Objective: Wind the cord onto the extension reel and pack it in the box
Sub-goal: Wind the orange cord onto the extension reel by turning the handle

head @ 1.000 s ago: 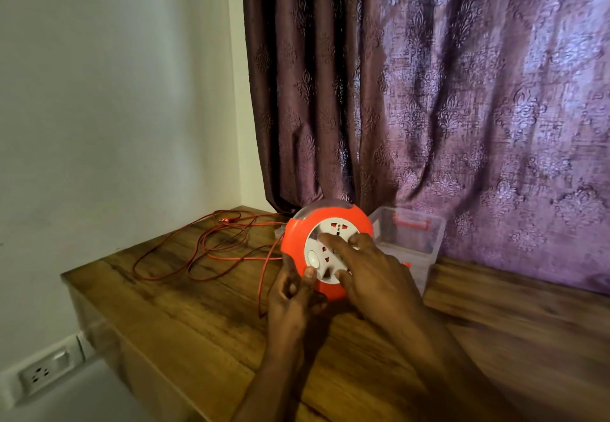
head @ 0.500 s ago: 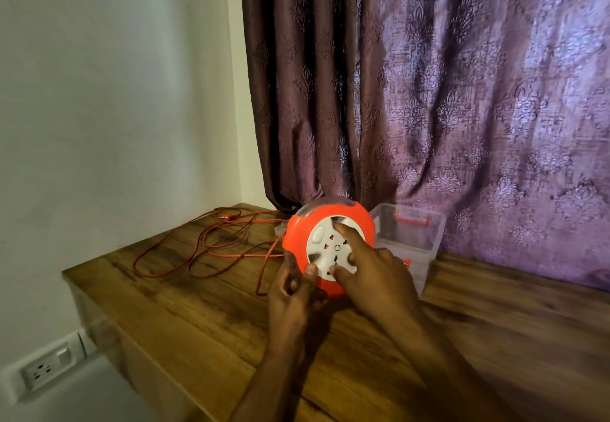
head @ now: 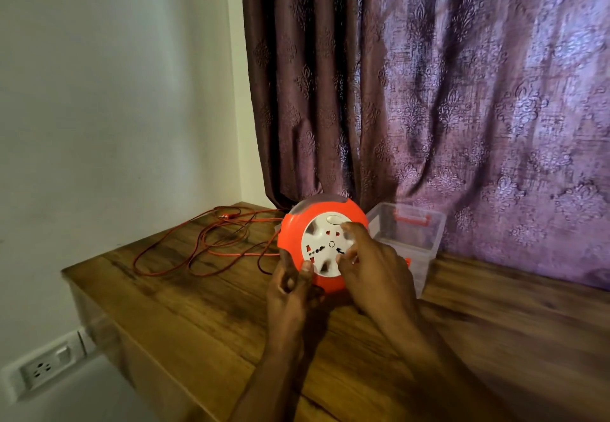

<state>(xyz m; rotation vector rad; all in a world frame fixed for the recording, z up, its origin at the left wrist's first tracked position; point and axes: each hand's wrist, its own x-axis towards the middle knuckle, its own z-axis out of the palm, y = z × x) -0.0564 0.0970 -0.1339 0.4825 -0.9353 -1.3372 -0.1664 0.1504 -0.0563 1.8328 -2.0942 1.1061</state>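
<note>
Fingers (head: pixel 346 236) of the right hand (head: pixel 376 273) press the reel (head: pixel 293 240)'s white face, uncurled; the left hand (head: pixel 290 293) grips its lower rim; loose cord (head: pixel 198 250) trails frame-left.

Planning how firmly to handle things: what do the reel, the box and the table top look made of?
Extension reel: looks like hard moulded plastic, glossy orange shell with a white socket face, a soft sheen on the rim. Box: clear, slightly cloudy plastic; the curtain shows through its walls, and it has an orange latch. Table: wood or wood-look laminate, brown grain with a low sheen; which one cannot be told.
</note>
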